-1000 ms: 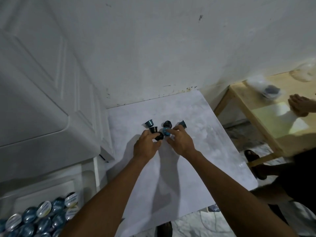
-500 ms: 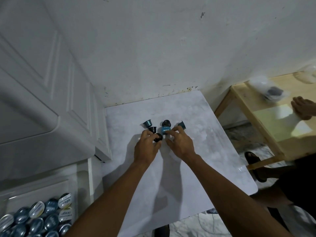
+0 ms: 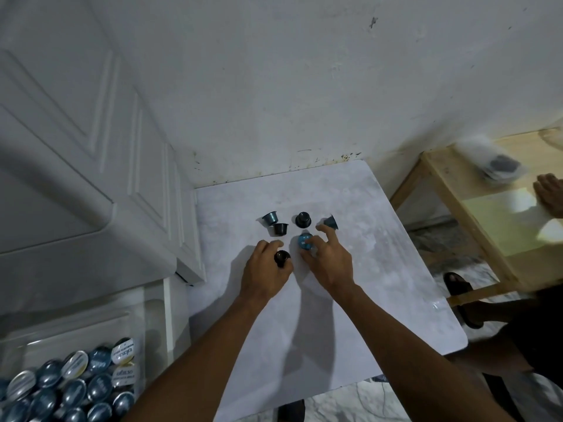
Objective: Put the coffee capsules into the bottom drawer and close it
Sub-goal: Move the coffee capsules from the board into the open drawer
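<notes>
gripping black capsule [image 3: 281,257] in left hand [image 3: 264,274]; right hand [image 3: 330,263] pinching blue capsule [image 3: 305,241]; drawer [image 3: 91,330] cut off

A single wide-angle camera was worn on the person's head and looked forward and steeply down. It sat close above the white worktop [image 3: 380,269], so both forearms ran in from the bottom edge. The left hand [image 3: 265,272] and right hand [image 3: 329,263] met just below the frame's centre. The wall [image 3: 304,86] filled the top, its lines bowed by the lens. The cabinet [image 3: 91,147] leaned in from the left, and the open drawer [image 3: 91,327] lay in the lower left corner. A wooden worktop [image 3: 438,166] was cut off by the right edge.
</notes>
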